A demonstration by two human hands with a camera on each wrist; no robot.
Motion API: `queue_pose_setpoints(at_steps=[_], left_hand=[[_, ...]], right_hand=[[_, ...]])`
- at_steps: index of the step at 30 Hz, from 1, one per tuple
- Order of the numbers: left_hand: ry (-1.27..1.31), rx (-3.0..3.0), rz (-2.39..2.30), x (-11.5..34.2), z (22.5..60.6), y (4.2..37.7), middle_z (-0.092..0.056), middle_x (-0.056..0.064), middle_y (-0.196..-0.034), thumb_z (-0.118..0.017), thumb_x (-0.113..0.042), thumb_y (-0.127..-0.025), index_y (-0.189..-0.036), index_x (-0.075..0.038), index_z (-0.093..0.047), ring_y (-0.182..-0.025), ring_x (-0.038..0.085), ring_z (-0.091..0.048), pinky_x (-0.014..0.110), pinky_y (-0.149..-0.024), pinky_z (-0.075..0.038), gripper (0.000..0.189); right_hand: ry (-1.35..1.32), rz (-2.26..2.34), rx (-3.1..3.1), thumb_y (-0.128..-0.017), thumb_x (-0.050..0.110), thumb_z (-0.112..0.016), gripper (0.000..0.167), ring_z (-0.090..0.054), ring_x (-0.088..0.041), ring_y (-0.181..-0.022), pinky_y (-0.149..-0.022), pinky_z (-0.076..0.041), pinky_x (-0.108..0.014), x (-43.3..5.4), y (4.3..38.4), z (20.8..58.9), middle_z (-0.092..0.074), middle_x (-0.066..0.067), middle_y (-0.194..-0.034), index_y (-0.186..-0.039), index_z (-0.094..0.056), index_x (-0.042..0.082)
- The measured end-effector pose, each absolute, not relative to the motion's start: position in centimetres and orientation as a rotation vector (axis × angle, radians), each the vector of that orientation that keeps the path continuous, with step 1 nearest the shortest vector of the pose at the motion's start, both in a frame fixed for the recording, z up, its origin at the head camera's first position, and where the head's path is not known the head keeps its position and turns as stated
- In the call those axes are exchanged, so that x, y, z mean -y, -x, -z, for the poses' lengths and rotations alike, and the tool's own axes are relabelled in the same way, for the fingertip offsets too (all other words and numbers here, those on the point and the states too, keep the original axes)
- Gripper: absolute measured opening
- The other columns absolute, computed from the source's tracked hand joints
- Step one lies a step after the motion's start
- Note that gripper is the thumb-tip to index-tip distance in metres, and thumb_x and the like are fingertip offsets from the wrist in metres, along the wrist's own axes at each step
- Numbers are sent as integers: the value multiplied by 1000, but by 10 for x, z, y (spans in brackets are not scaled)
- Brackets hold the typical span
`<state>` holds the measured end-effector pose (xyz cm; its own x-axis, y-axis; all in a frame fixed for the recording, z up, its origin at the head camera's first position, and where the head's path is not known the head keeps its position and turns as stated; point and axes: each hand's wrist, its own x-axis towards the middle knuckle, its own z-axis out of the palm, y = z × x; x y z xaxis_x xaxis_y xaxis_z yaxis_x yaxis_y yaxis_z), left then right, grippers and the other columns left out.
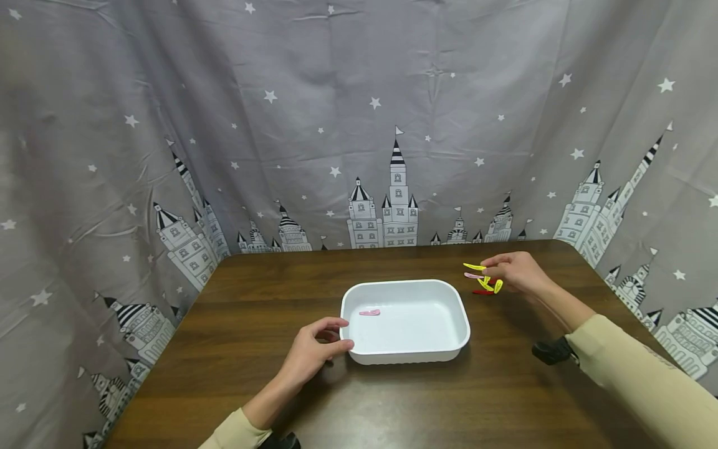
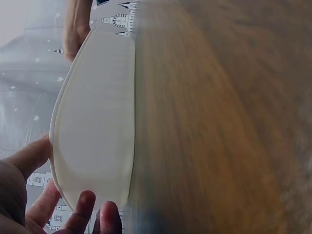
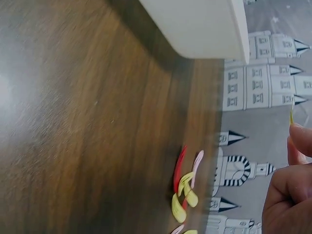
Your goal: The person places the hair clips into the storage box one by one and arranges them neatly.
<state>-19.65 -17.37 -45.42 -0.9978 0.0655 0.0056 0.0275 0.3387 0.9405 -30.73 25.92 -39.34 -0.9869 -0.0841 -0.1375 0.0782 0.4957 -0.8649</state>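
A white plastic tray (image 1: 404, 357) sits on the table, and a pink hair clip (image 1: 369, 312) lies inside it toward the left. My left hand (image 1: 314, 346) holds the tray's left end, thumb and fingertips at the rim; the left wrist view shows fingers (image 2: 84, 207) against its outer wall. Right of the tray, my right hand (image 1: 518, 272) pinches a yellow hair clip (image 3: 291, 116) between thumb and index finger, above the table. Below that hand lies a loose cluster of clips: yellow clips (image 3: 179, 208), a red clip (image 3: 180, 168) and a pink clip (image 3: 197, 163).
The brown wooden table (image 1: 269, 280) carries the tray and the clips. Behind it and at both sides hangs a grey curtain (image 1: 314, 81) printed with castles and stars. The clip cluster lies near the tray's far right corner.
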Motion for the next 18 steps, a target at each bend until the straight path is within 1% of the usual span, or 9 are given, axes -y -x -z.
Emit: queue_pose_setpoints(at_steps=[2, 3, 5, 7, 8, 13, 14, 15, 18], left_hand=[[-94, -2532, -1793, 174, 455, 197, -67, 12, -105, -86, -16, -80, -116, -11, -72, -88, 18, -60, 36, -59, -54, 39], [-95, -2526, -1798, 174, 455, 197, -66, 13, -105, -86, -16, -80, -116, -10, -72, -88, 18, -60, 36, -59, -55, 39], [-101, -2516, -1802, 174, 454, 197, -66, 14, -106, -85, -16, -80, -117, -10, -72, -88, 19, -60, 35, -59, -55, 40], [-106, -2504, -1804, 174, 454, 197, -67, 15, -106, -85, -16, -80, -118, -9, -72, -89, 19, -61, 35, -59, -55, 40], [-107, -2504, -1800, 174, 453, 196, -67, 15, -106, -85, -16, -80, -118, -9, -72, -89, 20, -61, 34, -60, -55, 40], [-113, -2513, -1791, 174, 453, 197, -67, 15, -106, -86, -16, -80, -118, -9, -72, -89, 20, -61, 33, -60, -55, 40], [-112, -2514, -1793, 174, 453, 197, -67, 14, -106, -86, -16, -80, -117, -9, -72, -89, 20, -61, 34, -60, -55, 40], [-112, -2516, -1795, 174, 453, 197, -67, 14, -106, -86, -16, -80, -118, -9, -72, -89, 19, -61, 34, -59, -55, 40], [-107, -2518, -1795, 173, 454, 198, -67, 14, -107, -85, -16, -80, -118, -9, -72, -89, 19, -61, 34, -59, -55, 40]], right_hand=[[13, 1492, -2569, -95, 21, -66, 40, -39, -11, -53, -47, -36, -24, -255, 308, 391, -63, -4, -89, -128, -64, -3], [15, 1489, -2566, -95, 21, -67, 40, -36, -12, -51, -45, -33, -25, -254, 308, 389, -62, -3, -85, -127, -64, -2], [20, 1495, -2551, -94, 22, -68, 40, -34, -13, -49, -44, -32, -25, -250, 308, 386, -58, 0, -75, -127, -64, -1], [22, 1509, -2534, -93, 23, -69, 40, -34, -13, -49, -45, -33, -25, -245, 308, 384, -58, 2, -71, -126, -65, -1], [26, 1525, -2520, -94, 22, -69, 40, -39, -12, -50, -45, -33, -25, -243, 308, 383, -61, 3, -73, -126, -65, -1], [69, 1593, -2468, -94, 16, -69, 38, -39, -7, -48, -46, -31, -23, -229, 307, 382, -70, -1, -86, -125, -63, -5], [74, 1598, -2466, -93, 15, -69, 37, -37, -7, -47, -46, -31, -23, -226, 307, 383, -70, -2, -86, -124, -64, -5], [81, 1594, -2470, -93, 15, -70, 37, -32, -8, -45, -46, -30, -23, -223, 307, 384, -68, -2, -85, -123, -64, -5], [77, 1582, -2481, -92, 14, -70, 33, -32, -10, -46, -45, -30, -24, -214, 308, 386, -64, -1, -81, -121, -67, -3]])
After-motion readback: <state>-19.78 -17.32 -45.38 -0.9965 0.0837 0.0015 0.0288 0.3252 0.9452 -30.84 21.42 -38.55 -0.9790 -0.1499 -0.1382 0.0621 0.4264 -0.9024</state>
